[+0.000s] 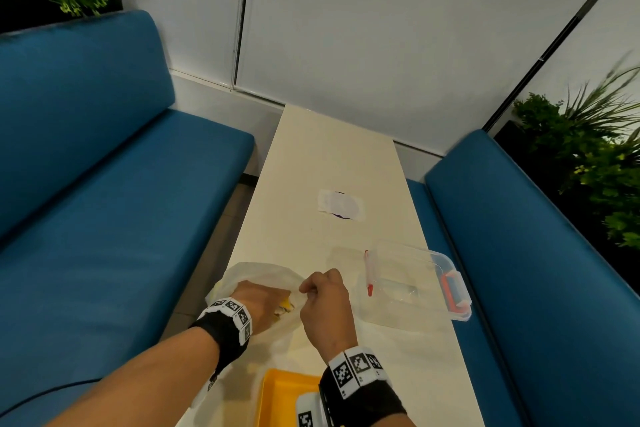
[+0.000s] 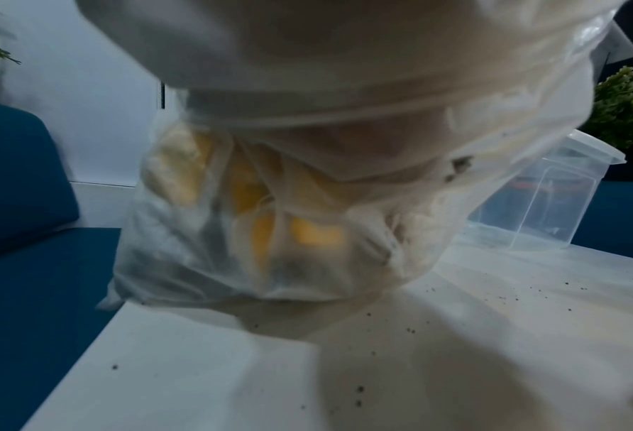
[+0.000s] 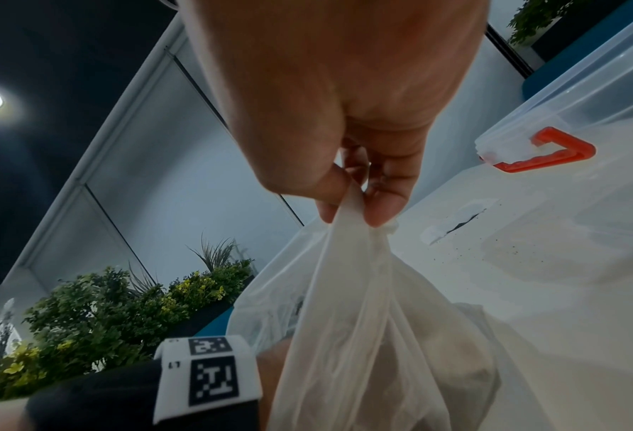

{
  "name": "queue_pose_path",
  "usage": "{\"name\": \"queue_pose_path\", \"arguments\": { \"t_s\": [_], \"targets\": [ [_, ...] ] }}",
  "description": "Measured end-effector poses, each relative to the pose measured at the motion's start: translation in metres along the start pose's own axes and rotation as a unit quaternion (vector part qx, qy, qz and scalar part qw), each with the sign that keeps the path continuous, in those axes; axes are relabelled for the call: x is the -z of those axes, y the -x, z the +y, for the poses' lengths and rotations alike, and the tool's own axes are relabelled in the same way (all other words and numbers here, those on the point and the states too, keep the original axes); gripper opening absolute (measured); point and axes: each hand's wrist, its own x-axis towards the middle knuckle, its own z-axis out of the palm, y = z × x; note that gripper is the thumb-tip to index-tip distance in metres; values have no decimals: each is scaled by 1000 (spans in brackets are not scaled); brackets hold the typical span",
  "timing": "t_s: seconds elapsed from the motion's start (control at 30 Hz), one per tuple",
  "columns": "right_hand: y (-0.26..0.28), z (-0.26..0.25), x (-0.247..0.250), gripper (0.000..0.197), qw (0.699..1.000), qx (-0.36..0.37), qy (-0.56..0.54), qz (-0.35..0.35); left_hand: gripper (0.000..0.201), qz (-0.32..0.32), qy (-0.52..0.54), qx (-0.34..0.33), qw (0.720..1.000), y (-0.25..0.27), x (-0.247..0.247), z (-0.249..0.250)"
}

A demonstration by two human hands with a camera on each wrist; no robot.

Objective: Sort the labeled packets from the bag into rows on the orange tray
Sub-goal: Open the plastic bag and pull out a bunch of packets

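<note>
Between 2 blue sofas, on the cream desk (image 1: 332,156), the right hand (image 1: 327,302) pinches the thin bag (image 3: 363,320) rim while the left hand (image 1: 258,305), grip unseen, digs among yellow packets (image 2: 307,233); hard tugging could tear it, spilling them short of the orange tray (image 1: 277,395).

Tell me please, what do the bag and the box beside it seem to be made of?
Bag: thin, soft plastic film, milky and translucent; it creases, and yellow packets show through.
Box: rigid clear plastic, glossy, with orange latches; the table shows through its walls.
</note>
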Motion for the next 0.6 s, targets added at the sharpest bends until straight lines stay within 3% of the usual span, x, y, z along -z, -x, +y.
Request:
{"name": "queue_pose_path", "arguments": {
  "t_s": [0.07,0.2,0.47,0.6],
  "targets": [
    [1,0,-1,29,1000,0,0,1,10,17,18,7,1000,-2,-2,2],
    [2,3,-3,29,1000,-1,-1,5,9,9,69,28,997,-7,-11,0],
    [-3,13,-1,26,1000,-14,-14,24,31,43,42,-18,998,6,-5,-4],
    [-5,12,0,27,999,-23,-23,23,27,63,67,-26,995,12,-5,-10]
  ]
}}
